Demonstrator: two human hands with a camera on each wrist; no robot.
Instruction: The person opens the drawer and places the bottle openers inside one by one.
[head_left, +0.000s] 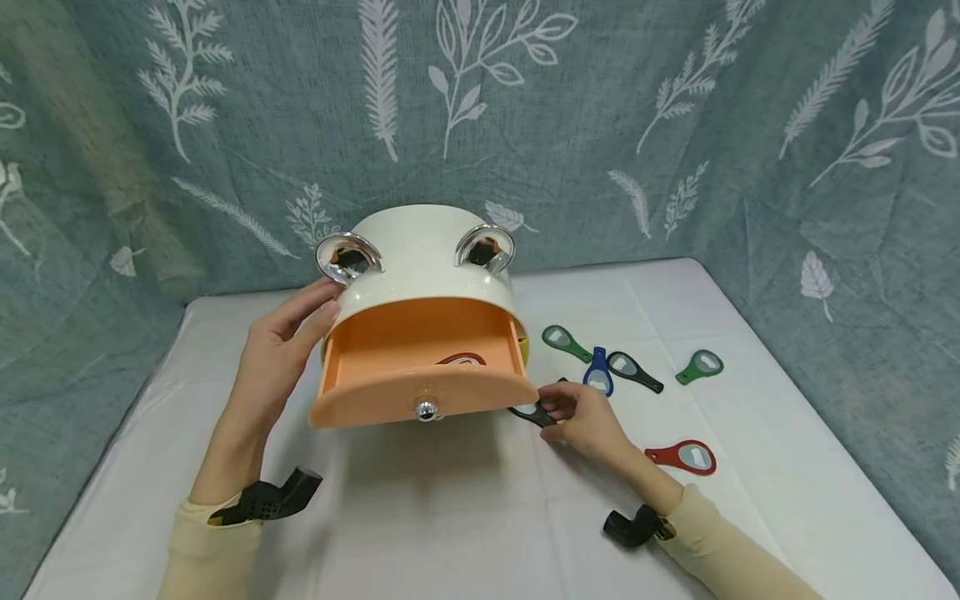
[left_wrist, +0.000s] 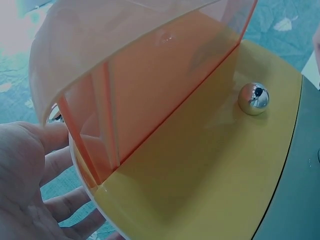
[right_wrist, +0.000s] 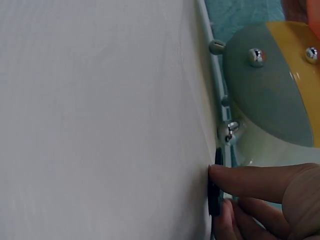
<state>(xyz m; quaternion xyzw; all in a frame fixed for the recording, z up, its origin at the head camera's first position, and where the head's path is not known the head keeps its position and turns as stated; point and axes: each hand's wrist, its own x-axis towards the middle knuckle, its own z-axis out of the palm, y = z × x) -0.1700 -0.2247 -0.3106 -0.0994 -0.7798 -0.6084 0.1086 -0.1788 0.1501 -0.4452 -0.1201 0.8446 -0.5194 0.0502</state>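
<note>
At frame centre, the right hand (head_left: pixel 588 421) pinches a black bottle opener (head_left: pixel 531 413) just right of the open orange drawer (head_left: pixel 420 358), while the left hand (head_left: pixel 281 350), fingers straight, steadies the cream cabinet (head_left: pixel 423 258) at its left side.

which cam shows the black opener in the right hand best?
Head view: the black opener is pinched by the right hand beside the orange drawer. Right wrist shows only its dark edge; left wrist shows none of it.
</note>
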